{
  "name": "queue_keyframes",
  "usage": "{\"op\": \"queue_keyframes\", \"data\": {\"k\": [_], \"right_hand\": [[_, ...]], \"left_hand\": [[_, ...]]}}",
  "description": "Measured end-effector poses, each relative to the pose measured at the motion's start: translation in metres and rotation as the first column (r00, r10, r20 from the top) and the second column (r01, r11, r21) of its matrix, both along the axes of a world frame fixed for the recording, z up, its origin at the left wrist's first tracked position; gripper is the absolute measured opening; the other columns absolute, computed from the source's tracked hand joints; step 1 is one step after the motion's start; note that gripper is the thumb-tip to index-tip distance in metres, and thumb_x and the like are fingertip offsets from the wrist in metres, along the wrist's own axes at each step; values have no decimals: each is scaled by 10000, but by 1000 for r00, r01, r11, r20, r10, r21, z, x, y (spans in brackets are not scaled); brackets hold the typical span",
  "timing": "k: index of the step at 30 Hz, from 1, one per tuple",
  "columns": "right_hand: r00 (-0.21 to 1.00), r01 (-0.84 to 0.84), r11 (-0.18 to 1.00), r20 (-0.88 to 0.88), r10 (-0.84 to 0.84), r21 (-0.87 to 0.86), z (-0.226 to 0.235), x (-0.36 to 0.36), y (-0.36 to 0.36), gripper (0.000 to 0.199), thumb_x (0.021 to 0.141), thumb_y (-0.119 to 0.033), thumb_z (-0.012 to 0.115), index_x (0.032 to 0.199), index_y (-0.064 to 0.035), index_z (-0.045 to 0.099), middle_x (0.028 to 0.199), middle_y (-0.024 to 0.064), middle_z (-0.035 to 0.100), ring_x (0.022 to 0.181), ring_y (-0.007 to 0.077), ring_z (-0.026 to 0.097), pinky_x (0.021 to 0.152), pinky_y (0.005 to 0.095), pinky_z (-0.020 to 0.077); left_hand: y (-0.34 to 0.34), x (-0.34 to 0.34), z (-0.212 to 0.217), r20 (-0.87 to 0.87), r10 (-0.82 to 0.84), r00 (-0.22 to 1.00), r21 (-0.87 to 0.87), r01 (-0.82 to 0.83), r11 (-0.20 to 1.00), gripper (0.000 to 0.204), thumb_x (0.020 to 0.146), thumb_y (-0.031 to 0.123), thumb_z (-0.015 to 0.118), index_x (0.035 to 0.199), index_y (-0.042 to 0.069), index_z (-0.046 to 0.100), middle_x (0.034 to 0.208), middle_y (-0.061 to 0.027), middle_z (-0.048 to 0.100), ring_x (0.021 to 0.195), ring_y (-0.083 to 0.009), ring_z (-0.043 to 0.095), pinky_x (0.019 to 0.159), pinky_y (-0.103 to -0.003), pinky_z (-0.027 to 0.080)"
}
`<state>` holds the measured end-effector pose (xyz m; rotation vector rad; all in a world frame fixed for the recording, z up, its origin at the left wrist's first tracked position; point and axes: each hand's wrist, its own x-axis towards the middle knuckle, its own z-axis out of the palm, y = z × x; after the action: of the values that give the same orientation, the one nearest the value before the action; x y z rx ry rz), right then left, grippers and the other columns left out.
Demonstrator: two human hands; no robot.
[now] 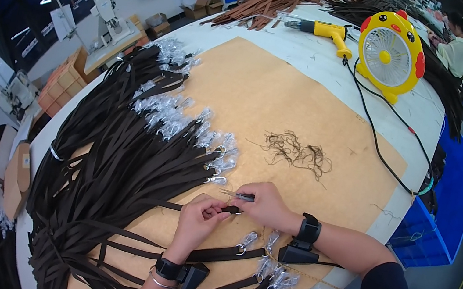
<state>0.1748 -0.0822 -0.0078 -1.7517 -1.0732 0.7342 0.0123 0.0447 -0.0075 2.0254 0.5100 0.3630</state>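
A person's left hand (197,220) is pinching the end of a dark brown strap (230,209) on the tan board (288,105), while the right hand (265,205) is gripping small snips (238,195) against it.

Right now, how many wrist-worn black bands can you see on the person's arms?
2. One black band sits on the right wrist behind the right hand; the other black band sits on the left wrist below the left hand.

left hand (199,219) curled, fingertips pinched shut, forearm rising from the lower edge with a banded wrist. right hand (266,205) beside it, fingers closed in a pinch, forearm entering from the right.
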Motion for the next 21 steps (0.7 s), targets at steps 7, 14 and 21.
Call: {"op": "queue_keyframes", "data": {"k": [7,14,21], "right_hand": [[978,-53,976,209,8,210,-9,-1,1,164,872,-181,722,900,-22,697,732,127,663,624,244,619,601,343,478],[884,-99,949,465,-54,298,18,13,-20,267,919,-286,672,1121,-112,684,884,63,681,654,271,647,602,368,512],[602,-249,968,788,127,34,12,7,-43,241,945,-348,613,1042,-138,681,768,66,583,633,232,653,520,353,502]], "left_hand": [[-18,14,-4,97,140,985,86,-148,985,119,793,50,786,892,-3,747,760,-59,662,587,-108,557,567,-242,444],[-15,6,-13,154,182,971,-16,-182,983,88,844,56,743,890,-17,728,783,-77,685,646,-121,631,606,-242,473],[-12,6,-15,109,152,982,-19,-150,988,103,888,79,708,898,-22,689,780,-82,688,676,-125,656,630,-247,489]]}}
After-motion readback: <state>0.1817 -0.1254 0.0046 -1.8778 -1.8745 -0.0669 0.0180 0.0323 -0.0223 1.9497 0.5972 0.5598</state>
